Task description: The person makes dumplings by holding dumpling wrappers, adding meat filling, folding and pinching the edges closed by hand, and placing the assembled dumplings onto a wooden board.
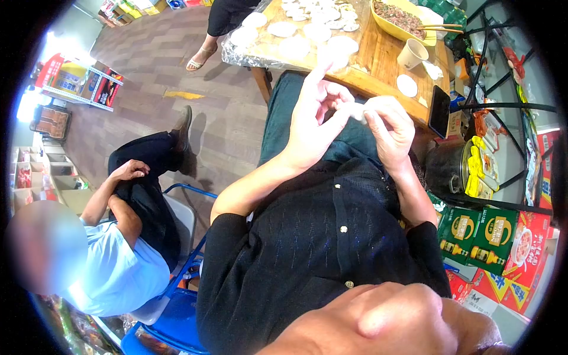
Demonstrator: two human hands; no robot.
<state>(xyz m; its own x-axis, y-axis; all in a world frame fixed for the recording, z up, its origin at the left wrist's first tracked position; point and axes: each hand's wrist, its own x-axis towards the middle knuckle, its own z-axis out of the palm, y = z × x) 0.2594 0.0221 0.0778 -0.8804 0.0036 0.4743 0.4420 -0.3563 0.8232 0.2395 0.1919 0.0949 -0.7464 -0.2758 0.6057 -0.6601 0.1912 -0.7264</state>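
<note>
Sitting pinched between both hands (315, 118) (390, 127) is white dough (357, 112).

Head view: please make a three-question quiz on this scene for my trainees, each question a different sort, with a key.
1. True or false: the chopsticks stick out over the rim of the yellow bowl.
2. What is between the left grip and the right grip? a) a spoon b) a small white piece of dough c) a knife
3. Which is nearer the bowl: the paper cup or the phone?

Key: 1. True. 2. b. 3. The paper cup.
</note>
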